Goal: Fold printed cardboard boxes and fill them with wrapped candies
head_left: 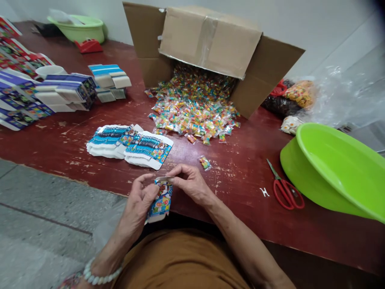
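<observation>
Both hands work close to the table's near edge on a small printed paper carton (161,200), colourful with a cartoon design. My left hand (138,200), wearing a white beaded bracelet, grips the carton's side and lower body. My right hand (189,182) pinches its pale top edge between fingers and thumb. Just beyond them lie two piles of flat printed cartons (147,149) on the red tabletop (240,176). One wrapped sweet packet (205,163) lies to the right, apart from a large spill of wrapped sweets (192,108) from a cardboard box (210,42) on its side.
Folded blue-printed cartons (69,90) stand stacked at the left. A lime-green basin (333,168) leans at the right beside red-handled scissors (288,192). Bags of goods (296,96) and clear plastic lie behind. The table edge drops to a concrete floor (45,208) at lower left.
</observation>
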Tool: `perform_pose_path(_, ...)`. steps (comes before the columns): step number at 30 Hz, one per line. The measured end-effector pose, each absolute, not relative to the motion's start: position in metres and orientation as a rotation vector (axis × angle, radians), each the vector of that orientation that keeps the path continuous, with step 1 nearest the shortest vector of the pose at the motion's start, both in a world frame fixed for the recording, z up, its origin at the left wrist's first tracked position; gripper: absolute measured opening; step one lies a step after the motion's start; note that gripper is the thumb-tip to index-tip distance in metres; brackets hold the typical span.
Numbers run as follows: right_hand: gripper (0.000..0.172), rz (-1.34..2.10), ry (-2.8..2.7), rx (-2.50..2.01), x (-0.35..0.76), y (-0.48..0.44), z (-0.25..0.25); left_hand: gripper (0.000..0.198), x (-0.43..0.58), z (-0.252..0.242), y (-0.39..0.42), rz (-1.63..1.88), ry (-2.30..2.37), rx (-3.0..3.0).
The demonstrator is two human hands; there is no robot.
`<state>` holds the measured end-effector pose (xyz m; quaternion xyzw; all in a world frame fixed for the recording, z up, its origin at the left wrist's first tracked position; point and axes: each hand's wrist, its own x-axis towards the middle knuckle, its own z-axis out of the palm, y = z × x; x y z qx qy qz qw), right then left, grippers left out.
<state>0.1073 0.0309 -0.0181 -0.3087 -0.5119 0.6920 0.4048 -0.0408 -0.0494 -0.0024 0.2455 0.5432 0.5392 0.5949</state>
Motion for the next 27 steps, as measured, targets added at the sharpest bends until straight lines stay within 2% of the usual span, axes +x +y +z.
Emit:
perform_pose_path(5, 0.026, 1.566, -1.569, -0.845, 0.112, 0.026, -0.017, 0.053, -0.035, 0.005, -0.052, 1.017, 1.151, 0.4)
perform_pose_path(11, 0.033, 1.967, -1.417, -0.863, 0.112, 0.032, -0.01, 0.053, -0.027, 0.0, -0.047, 1.068, 1.183, 0.432)
perform_pose_path(17, 0.037, 2.05, -1.253, -0.877, 0.107, 0.034, -0.005, 0.056, -0.033, -0.008, -0.047, 1.087, 1.143, 0.61)
perform_pose_path(24, 0.019, 1.896, -1.486, -0.739, 0.11, 0.028, 0.0, 0.068, -0.033, -0.011, -0.047, 1.136, 1.172, 0.581)
perform_pose_path(27, 0.012, 1.626, -1.688, -0.786, 0.112, 0.028, 0.0, 0.068, -0.031, -0.014, -0.046, 1.16, 1.196, 0.591)
